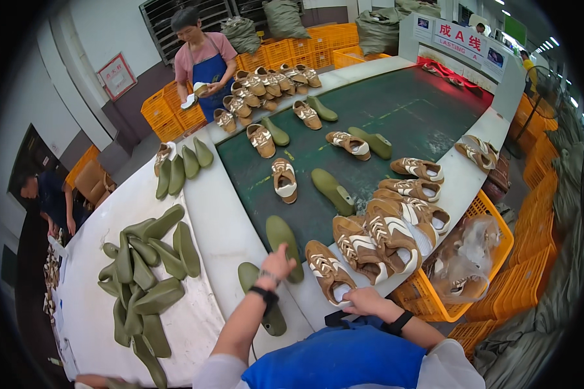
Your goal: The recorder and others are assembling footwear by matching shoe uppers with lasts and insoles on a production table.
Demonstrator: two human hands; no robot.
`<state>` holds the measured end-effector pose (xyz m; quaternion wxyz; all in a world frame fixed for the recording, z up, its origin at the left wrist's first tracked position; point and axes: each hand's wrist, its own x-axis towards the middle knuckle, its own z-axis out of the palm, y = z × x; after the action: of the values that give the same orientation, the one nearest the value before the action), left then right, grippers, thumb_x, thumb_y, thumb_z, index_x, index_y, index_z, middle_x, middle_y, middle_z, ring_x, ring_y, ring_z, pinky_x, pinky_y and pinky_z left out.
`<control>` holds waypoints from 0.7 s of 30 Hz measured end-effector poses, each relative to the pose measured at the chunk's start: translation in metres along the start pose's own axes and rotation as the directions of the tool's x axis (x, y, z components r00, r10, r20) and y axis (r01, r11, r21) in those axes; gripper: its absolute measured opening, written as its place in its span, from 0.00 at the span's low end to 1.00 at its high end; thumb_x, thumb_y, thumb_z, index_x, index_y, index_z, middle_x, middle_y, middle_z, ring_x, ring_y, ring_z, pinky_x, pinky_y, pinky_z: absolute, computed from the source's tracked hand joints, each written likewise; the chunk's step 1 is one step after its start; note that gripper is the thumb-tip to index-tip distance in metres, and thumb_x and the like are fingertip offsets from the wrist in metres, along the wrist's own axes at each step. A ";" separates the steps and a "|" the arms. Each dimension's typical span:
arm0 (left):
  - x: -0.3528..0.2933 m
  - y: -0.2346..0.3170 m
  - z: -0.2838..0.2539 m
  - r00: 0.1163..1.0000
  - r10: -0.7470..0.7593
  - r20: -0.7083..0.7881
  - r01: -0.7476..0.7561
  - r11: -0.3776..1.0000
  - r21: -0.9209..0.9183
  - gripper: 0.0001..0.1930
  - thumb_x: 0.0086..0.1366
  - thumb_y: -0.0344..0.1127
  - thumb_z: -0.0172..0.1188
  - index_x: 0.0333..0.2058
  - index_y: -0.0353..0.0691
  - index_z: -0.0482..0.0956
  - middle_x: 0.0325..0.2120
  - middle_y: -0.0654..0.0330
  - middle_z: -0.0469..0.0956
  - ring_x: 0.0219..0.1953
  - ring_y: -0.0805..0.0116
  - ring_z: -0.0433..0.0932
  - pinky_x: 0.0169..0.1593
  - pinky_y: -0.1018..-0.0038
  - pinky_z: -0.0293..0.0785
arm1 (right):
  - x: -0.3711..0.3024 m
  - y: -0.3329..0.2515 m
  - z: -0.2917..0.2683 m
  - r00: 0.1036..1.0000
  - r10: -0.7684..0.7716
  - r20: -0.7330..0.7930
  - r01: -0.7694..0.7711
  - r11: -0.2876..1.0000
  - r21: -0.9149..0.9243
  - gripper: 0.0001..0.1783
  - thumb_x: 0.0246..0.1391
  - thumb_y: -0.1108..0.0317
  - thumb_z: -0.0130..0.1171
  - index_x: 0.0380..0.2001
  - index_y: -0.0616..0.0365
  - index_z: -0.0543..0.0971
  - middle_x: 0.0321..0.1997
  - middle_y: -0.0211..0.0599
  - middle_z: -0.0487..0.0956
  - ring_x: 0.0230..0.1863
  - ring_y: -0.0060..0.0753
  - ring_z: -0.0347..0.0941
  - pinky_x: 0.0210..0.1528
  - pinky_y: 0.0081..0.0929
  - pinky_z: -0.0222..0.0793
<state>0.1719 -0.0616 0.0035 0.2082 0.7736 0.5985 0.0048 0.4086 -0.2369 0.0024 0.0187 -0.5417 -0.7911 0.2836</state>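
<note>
My left hand (277, 265) rests at a green shoe last (281, 235) at the near edge of the belt, its index finger stretched along the last and its thumb apart. A second green last (274, 321) lies partly under my left forearm. My right hand (365, 301) is closed on the heel end of a brown sneaker (326, 264) with white stripes, on the white table edge. Right beside that sneaker stands a close group of similar brown sneakers (389, 230), toes mostly pointing away from me.
A heap of green lasts (154, 299) covers part of the white cloth-topped table (204, 330). More sneakers and lasts lie on the green belt (396, 97). An orange crate (435, 311) stands at my right. Across the belt, a person (204, 55) in a blue apron handles a shoe.
</note>
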 end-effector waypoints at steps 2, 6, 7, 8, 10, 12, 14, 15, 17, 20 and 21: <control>0.046 -0.013 -0.003 0.996 -0.081 -0.037 0.076 0.991 -0.107 0.31 0.54 0.46 0.55 0.55 0.41 0.58 0.35 0.43 0.77 0.40 0.45 0.75 0.43 0.59 0.72 | 0.000 -0.003 -0.003 1.000 0.007 -0.017 -0.007 1.000 0.005 0.16 0.44 0.55 0.60 0.35 0.51 0.76 0.33 0.38 0.77 0.37 0.45 0.74 0.37 0.39 0.69; 0.076 -0.022 0.022 0.985 -0.164 0.057 0.166 0.986 -0.033 0.34 0.55 0.48 0.56 0.57 0.45 0.56 0.42 0.44 0.74 0.46 0.48 0.74 0.49 0.60 0.69 | 0.001 -0.001 0.006 1.000 0.001 -0.022 0.000 0.999 0.054 0.16 0.46 0.55 0.59 0.33 0.53 0.75 0.32 0.40 0.76 0.37 0.46 0.73 0.38 0.40 0.68; 0.077 -0.021 0.019 0.981 -0.168 0.093 0.172 0.985 -0.034 0.34 0.55 0.48 0.56 0.57 0.45 0.55 0.43 0.43 0.74 0.46 0.47 0.73 0.50 0.60 0.69 | 0.002 0.000 0.005 1.000 0.007 -0.019 -0.006 0.998 0.061 0.16 0.46 0.55 0.59 0.34 0.53 0.75 0.32 0.41 0.76 0.38 0.47 0.73 0.38 0.40 0.68; 0.079 -0.021 0.015 0.976 -0.176 0.128 0.182 0.983 -0.037 0.35 0.55 0.49 0.56 0.58 0.45 0.54 0.43 0.42 0.73 0.47 0.47 0.73 0.50 0.60 0.68 | 0.002 0.000 0.004 1.000 0.008 -0.013 -0.008 0.998 0.067 0.17 0.46 0.54 0.59 0.35 0.53 0.75 0.32 0.41 0.76 0.38 0.47 0.73 0.38 0.40 0.68; 0.076 -0.029 0.017 0.982 -0.147 0.116 0.155 0.986 -0.057 0.36 0.56 0.49 0.55 0.59 0.45 0.51 0.44 0.40 0.72 0.48 0.47 0.72 0.51 0.59 0.67 | 0.001 -0.004 0.002 1.000 0.020 -0.013 -0.019 0.997 0.068 0.17 0.45 0.54 0.59 0.36 0.52 0.75 0.34 0.40 0.77 0.39 0.46 0.73 0.39 0.40 0.68; 0.064 -0.023 0.008 0.981 -0.115 0.156 0.133 0.985 -0.110 0.38 0.56 0.50 0.55 0.61 0.45 0.47 0.45 0.39 0.71 0.48 0.45 0.71 0.52 0.59 0.67 | 0.002 -0.003 0.001 1.000 0.013 -0.016 -0.012 0.998 0.067 0.18 0.45 0.53 0.59 0.37 0.52 0.76 0.35 0.41 0.77 0.39 0.47 0.73 0.39 0.40 0.68; 0.047 -0.040 0.006 0.969 0.083 0.233 -0.068 0.995 -0.070 0.36 0.56 0.51 0.55 0.59 0.42 0.54 0.44 0.40 0.72 0.47 0.45 0.71 0.50 0.60 0.67 | 0.003 -0.003 -0.002 1.000 -0.021 -0.003 0.021 0.999 0.049 0.20 0.46 0.50 0.58 0.37 0.53 0.76 0.34 0.43 0.77 0.38 0.49 0.73 0.38 0.40 0.68; 0.032 -0.038 -0.006 0.961 0.123 0.248 -0.106 0.991 -0.080 0.35 0.56 0.52 0.55 0.57 0.42 0.56 0.43 0.40 0.73 0.46 0.45 0.72 0.49 0.60 0.68 | 0.003 -0.003 -0.003 0.999 -0.035 -0.018 0.036 0.998 0.052 0.20 0.46 0.49 0.58 0.36 0.53 0.76 0.33 0.43 0.77 0.37 0.49 0.73 0.38 0.40 0.68; -0.017 -0.021 -0.039 0.965 0.141 0.220 -0.125 0.989 -0.084 0.33 0.54 0.53 0.56 0.55 0.41 0.62 0.41 0.44 0.74 0.45 0.48 0.72 0.49 0.63 0.68 | 0.006 0.002 -0.002 0.999 -0.022 0.040 0.021 1.000 0.014 0.21 0.46 0.49 0.58 0.38 0.52 0.76 0.34 0.43 0.78 0.38 0.49 0.73 0.38 0.39 0.68; -0.077 -0.054 -0.028 0.967 0.207 -0.145 -0.213 0.977 -0.027 0.34 0.52 0.54 0.58 0.54 0.42 0.64 0.44 0.45 0.70 0.48 0.48 0.69 0.52 0.65 0.66 | 0.010 -0.001 -0.008 0.995 -0.025 0.095 0.021 0.999 0.041 0.24 0.45 0.47 0.58 0.43 0.49 0.74 0.35 0.44 0.78 0.39 0.49 0.73 0.38 0.38 0.69; -0.097 -0.058 -0.026 0.976 0.136 -0.172 -0.134 0.991 0.026 0.34 0.51 0.53 0.59 0.54 0.43 0.64 0.47 0.45 0.67 0.49 0.47 0.67 0.53 0.65 0.65 | 0.011 -0.001 -0.011 0.995 -0.016 0.096 0.009 0.998 0.068 0.26 0.45 0.46 0.58 0.45 0.48 0.74 0.36 0.44 0.78 0.39 0.49 0.73 0.38 0.38 0.69</control>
<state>0.0843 -0.1326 0.0317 0.1488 0.8106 0.5605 0.0820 0.4071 -0.2230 0.0093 0.0007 -0.5216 -0.7844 0.3358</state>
